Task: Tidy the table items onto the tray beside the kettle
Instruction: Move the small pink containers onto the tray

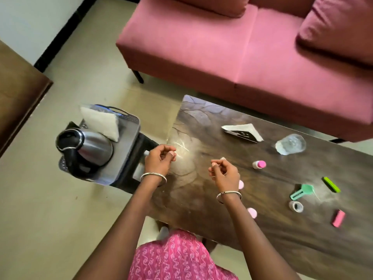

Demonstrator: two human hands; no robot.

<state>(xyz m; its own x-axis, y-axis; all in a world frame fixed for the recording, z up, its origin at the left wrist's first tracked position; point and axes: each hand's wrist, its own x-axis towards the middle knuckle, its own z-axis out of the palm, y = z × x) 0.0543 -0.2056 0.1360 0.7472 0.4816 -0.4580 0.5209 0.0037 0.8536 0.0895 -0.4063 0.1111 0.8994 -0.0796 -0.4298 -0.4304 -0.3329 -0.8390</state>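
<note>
Both hands hovered over the left end of the bench [232, 203], apart from each other. Left grip [160, 159] sat at the bench's left edge, fingers curled loosely in, nothing visibly held. Right grip [224, 171] was a bit further in, fingers also curled; a small white bit showed just past its fingertips, can't tell if pinched or lying on the bench. Bangle on each wrist. Tray [129, 138] stood left of the bench on a low dark stand, w/ kettle [85, 148] on its near half and a white napkin stack [101, 124] leaning at the far half, touching the kettle. Items on the bench: black-and-white napkin holder [242, 132] near the far edge, clear glass [290, 144] on its side just right of it, small white bottle w/ pink cap [259, 164] mid-bench, near the right hand. Two pink round things [252, 212] partly hidden by the right forearm, toward the near edge. Toward the right end: green bar [332, 184], teal plastic piece [299, 191], tape roll [296, 206] just below it, pink block [338, 218] nearest the near-right side. Pink sofa [242, 47] beyond the bench's far edge.
</note>
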